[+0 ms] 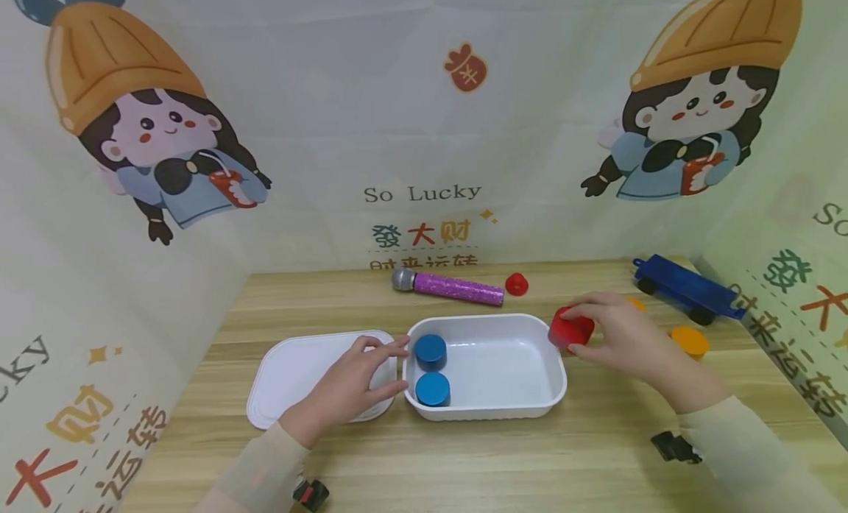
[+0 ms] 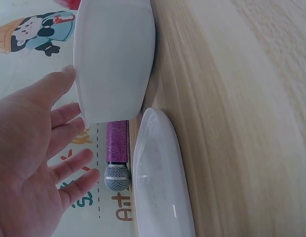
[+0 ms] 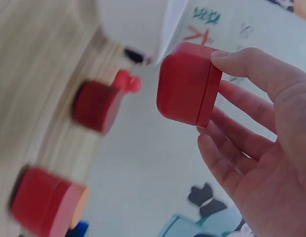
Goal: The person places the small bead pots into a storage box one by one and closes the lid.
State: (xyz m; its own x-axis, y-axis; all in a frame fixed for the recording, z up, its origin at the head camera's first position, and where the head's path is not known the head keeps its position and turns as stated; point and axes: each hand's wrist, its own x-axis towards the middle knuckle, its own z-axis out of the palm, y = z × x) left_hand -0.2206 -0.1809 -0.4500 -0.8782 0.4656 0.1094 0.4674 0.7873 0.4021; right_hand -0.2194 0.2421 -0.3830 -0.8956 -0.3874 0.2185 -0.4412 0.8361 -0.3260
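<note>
In the head view, my right hand [image 1: 619, 336] pinches a small red lidded tin [image 1: 563, 330] by the right rim of a white plastic box [image 1: 503, 414]. In the right wrist view, the thumb and fingers grip the lid side of the same red tin [image 3: 182, 84]. My left hand [image 1: 354, 380] touches the box's left rim with thumb and fingertips. Its fingers look fairly straight and spread in the left wrist view. Two blue round tins [image 1: 431, 351] stand inside the box along its left end. Beneath the left hand lies a white lid [image 1: 285, 377].
Behind the box lie a purple microphone [image 1: 457, 288] and a small red knob-shaped piece [image 1: 517, 284]. Orange round tins [image 1: 689, 341] stand right of my right hand, partly hidden by it. A blue wheeled toy trailer [image 1: 689, 286] occupies the back right corner, near the printed cloth.
</note>
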